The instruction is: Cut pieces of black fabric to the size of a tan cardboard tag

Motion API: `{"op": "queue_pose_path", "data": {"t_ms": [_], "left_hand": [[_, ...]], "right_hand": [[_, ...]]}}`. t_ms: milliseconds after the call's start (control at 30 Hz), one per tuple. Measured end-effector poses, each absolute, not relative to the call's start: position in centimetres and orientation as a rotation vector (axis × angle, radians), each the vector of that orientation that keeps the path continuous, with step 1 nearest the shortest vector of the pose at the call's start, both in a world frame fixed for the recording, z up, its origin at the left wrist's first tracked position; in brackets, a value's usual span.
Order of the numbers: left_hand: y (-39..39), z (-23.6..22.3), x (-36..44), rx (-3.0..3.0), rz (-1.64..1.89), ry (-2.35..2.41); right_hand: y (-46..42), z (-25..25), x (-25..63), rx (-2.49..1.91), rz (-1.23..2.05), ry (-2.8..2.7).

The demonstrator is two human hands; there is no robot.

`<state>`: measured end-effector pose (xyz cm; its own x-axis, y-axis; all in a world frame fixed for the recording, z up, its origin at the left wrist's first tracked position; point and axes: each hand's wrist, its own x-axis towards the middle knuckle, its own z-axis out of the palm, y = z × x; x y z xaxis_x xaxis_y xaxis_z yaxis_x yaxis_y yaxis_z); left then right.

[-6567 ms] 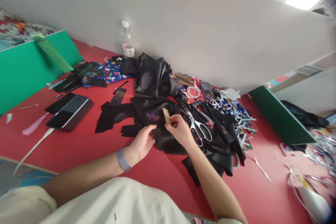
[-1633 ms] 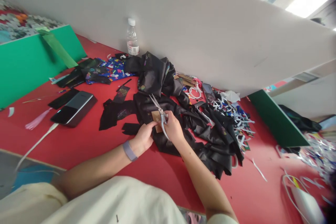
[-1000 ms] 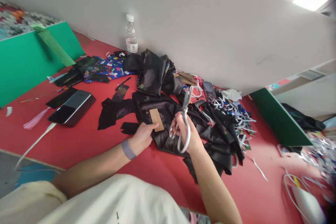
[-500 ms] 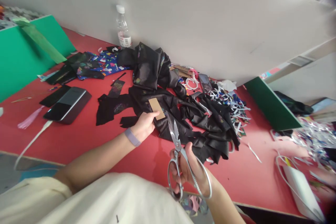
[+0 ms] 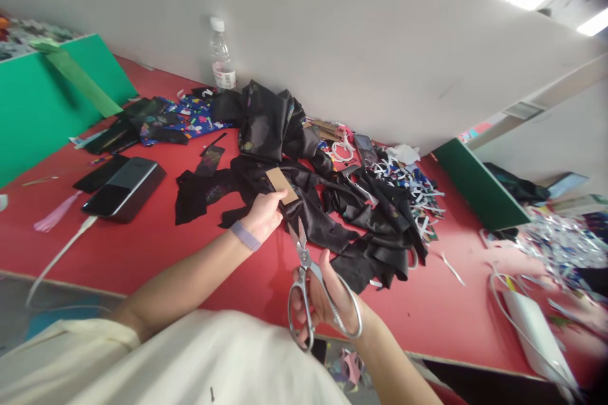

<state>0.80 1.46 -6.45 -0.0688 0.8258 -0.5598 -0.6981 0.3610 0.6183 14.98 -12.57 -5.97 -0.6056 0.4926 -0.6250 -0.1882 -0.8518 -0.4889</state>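
My left hand [image 5: 265,215] pinches a tan cardboard rectangle [image 5: 280,182] against black patterned fabric [image 5: 318,218], thumb on top. In my right hand [image 5: 327,297] is a pair of metal scissors [image 5: 304,257], fingers through the handle loops. The scissor blades are parted and their tips reach the fabric's edge just below the card. Whether the blades are cutting cloth I cannot tell. More black fabric [image 5: 266,123] is heaped behind the card, and cut black pieces [image 5: 192,196] lie to the left.
A plastic bottle [image 5: 222,57] stands by the grey partition [image 5: 332,38]. A black device [image 5: 126,186] with a white cable sits on the red table [image 5: 190,259] at left. Fabric scraps [image 5: 408,180] pile up at right, near a green divider [image 5: 479,186]. A white power strip [image 5: 536,335] lies far right.
My right hand has moved the scissors left and up, bringing the blades to the fabric beside my left hand. The left hand keeps its hold on the card and cloth.
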Motion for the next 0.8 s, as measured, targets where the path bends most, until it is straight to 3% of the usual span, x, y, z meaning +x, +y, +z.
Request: {"op": "queue_pose_path", "data": {"t_ms": [800], "left_hand": [[1.7,-6.8,1.7,0.057,1.402,0.919]], "right_hand": [[-12.7,-5.1,7.8,-1.141,2.151,-0.085]]}}
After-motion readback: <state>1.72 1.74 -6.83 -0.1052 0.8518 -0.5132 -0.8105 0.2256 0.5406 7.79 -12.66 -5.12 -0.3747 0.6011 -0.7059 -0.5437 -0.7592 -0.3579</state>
